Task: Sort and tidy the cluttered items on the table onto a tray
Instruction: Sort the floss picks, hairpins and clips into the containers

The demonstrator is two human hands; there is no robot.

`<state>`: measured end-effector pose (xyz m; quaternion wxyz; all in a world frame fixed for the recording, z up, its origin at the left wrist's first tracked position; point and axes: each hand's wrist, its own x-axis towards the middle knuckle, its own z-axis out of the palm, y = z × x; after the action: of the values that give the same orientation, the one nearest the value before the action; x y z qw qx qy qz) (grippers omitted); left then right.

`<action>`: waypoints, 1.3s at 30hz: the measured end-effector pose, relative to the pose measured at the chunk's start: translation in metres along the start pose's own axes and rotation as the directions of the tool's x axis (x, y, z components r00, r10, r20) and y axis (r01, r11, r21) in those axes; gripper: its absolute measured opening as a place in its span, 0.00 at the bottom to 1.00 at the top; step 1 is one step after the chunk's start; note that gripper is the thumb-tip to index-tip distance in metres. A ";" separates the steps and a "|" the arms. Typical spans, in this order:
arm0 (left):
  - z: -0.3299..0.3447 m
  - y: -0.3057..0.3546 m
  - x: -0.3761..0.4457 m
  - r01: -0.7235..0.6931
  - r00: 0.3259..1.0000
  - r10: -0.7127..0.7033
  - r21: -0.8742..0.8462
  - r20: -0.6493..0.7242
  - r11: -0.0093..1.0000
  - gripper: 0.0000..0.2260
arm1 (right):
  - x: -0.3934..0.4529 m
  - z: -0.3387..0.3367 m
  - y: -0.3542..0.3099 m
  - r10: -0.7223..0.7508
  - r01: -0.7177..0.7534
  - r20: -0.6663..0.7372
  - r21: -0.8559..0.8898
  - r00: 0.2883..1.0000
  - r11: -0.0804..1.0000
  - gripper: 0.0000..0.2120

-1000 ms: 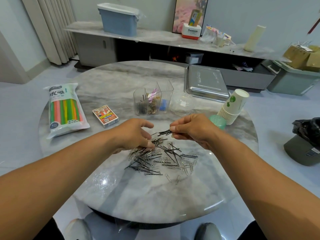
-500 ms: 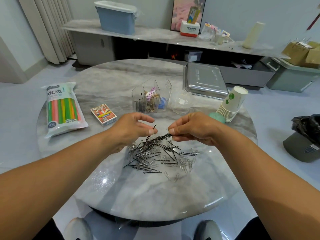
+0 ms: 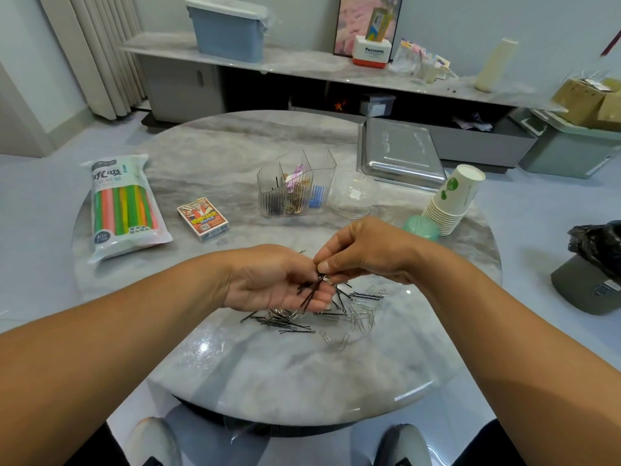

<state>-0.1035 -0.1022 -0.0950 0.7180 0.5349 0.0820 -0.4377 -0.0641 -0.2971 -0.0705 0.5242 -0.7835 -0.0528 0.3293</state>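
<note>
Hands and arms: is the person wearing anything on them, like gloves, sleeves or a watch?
No. The left hand and the right hand are bare, with no gloves and no rings that show. Both forearms are bare up to the picture's edge: no sleeves, watch or bracelet in sight. The fingernails look short and plain.

— What lies under the fingers [image 3: 324,265]?
— Thin black hairpins [image 3: 312,290], matt metal wire; just beside them, bright silvery paper clips [image 3: 363,317], on a glossy marbled counter [image 3: 268,375].
— And beyond the fingers?
— A clear ribbed plastic organizer [image 3: 295,191], a shiny steel tray [image 3: 400,153], stacked paper cups [image 3: 452,200], a glossy plastic straw pack [image 3: 122,205].
</note>
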 end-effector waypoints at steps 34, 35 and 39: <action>-0.018 -0.003 0.005 -0.142 0.984 0.144 0.021 -0.103 0.990 0.14 | 0.001 -0.014 0.000 -0.010 0.034 -0.161 0.146 0.987 0.989 0.11; -0.018 -0.003 0.005 -0.142 0.986 0.141 -0.002 -0.085 0.990 0.15 | 0.003 -0.014 0.002 -0.027 0.040 -0.215 0.058 0.976 0.998 0.09; -0.015 -0.002 0.005 -0.147 0.988 0.142 -0.115 -0.053 0.982 0.17 | 0.009 -0.012 0.015 -0.127 -0.023 -0.430 -0.327 0.894 0.945 0.06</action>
<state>-0.0964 -0.0921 -0.1055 0.7765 0.5054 0.0851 -0.3666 -0.0542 -0.3097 -0.0850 0.3954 -0.9115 -0.0060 0.1136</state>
